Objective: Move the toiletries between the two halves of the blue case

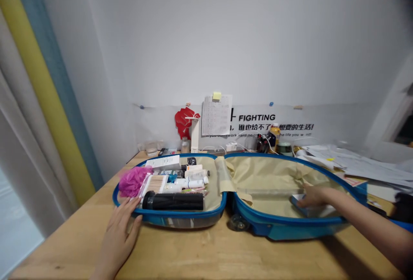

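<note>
An open blue suitcase [271,230] lies on the wooden desk, its two halves spread side by side. My left hand [120,230] rests with fingers stretched over the near left rim, beside a black cylinder [174,201]. Around it in the left half are a pink bundle [134,181], a pack of cotton swabs [155,184], white tubes [193,182] and a long white box [163,162]. Reaching into the beige-lined right half, my right hand [312,197] grips a small blue and white box [300,206], slightly blurred; the palm hides part of it.
Papers [364,164] are piled at the back right of the desk [200,254]. Behind the suitcase stand a yellow bottle [274,136], a green jar [284,148] and a white lamp [195,136]. A striped curtain [48,78] hangs at the left.
</note>
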`<act>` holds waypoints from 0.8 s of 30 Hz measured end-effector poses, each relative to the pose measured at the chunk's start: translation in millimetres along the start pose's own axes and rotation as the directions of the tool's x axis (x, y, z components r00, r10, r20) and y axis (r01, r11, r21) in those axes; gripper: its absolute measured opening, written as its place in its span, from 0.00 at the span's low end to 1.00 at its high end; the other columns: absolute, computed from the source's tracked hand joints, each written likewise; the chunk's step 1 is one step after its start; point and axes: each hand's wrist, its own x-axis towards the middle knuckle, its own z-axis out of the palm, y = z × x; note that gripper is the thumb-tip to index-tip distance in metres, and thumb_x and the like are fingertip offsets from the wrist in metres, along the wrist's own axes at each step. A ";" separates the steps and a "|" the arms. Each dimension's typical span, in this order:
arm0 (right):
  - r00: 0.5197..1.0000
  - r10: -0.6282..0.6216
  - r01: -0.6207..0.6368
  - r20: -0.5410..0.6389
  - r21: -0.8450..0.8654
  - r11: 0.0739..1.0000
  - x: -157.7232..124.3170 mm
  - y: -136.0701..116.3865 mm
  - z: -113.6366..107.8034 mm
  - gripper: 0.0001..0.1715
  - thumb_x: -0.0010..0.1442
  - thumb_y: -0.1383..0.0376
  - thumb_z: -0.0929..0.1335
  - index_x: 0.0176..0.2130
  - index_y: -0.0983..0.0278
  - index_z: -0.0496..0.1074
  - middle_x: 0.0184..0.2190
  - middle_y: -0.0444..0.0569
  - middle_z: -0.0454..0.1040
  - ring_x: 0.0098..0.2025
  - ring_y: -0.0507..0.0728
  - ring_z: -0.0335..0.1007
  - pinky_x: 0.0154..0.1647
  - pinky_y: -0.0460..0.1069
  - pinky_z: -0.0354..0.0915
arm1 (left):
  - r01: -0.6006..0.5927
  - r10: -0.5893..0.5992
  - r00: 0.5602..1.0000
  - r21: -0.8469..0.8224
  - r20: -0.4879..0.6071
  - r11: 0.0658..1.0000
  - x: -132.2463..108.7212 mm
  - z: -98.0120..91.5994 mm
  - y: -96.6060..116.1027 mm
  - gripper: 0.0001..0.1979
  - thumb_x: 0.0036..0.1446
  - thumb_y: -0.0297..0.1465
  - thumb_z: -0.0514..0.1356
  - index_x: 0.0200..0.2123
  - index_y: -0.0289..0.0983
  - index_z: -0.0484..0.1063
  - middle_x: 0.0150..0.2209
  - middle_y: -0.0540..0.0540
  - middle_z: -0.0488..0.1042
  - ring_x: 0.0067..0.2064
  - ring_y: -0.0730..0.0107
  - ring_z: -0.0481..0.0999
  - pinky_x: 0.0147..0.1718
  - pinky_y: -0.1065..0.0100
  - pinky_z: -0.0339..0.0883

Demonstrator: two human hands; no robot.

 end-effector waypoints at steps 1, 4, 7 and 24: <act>0.998 0.011 -0.009 0.062 -0.027 1.000 0.6 -1.7 -1.0 0.24 0.26 0.44 0.71 0.20 0.58 0.69 0.23 0.49 0.75 0.24 0.61 0.72 0.33 0.59 0.67 | -0.004 0.004 1.000 -0.001 -0.003 1.000 0.0 0.1 -0.1 0.21 0.62 0.41 0.49 0.55 0.42 0.64 0.53 0.42 0.73 0.57 0.53 0.69 0.54 0.50 0.65; 0.970 0.051 -0.026 0.237 -0.109 0.994 7.1 -10.8 -13.2 0.21 0.29 0.51 0.72 0.24 0.60 0.72 0.19 0.48 0.72 0.17 0.58 0.68 0.26 0.57 0.65 | -0.015 0.015 1.000 -0.001 -0.002 1.000 -0.2 1.2 -0.6 0.21 0.62 0.41 0.49 0.56 0.42 0.64 0.53 0.42 0.72 0.57 0.53 0.69 0.53 0.50 0.65; 0.952 0.029 0.014 0.303 -0.137 0.990 27.0 -32.3 -34.8 0.27 0.39 0.51 0.70 0.37 0.64 0.75 0.23 0.54 0.74 0.19 0.57 0.69 0.26 0.54 0.64 | -0.018 0.018 1.000 0.003 -0.005 1.000 -0.7 2.6 -0.7 0.21 0.62 0.41 0.50 0.56 0.42 0.63 0.54 0.42 0.72 0.57 0.53 0.68 0.53 0.50 0.65; 0.562 -0.601 0.551 0.569 0.285 0.784 95.3 -366.0 15.9 0.63 0.39 0.54 0.74 0.67 0.65 0.48 0.62 0.63 0.57 0.64 0.72 0.52 0.61 0.61 0.54 | -0.001 0.001 1.000 -0.021 -0.011 1.000 0.4 1.1 5.4 0.20 0.63 0.39 0.50 0.56 0.42 0.64 0.55 0.42 0.71 0.59 0.54 0.67 0.55 0.48 0.64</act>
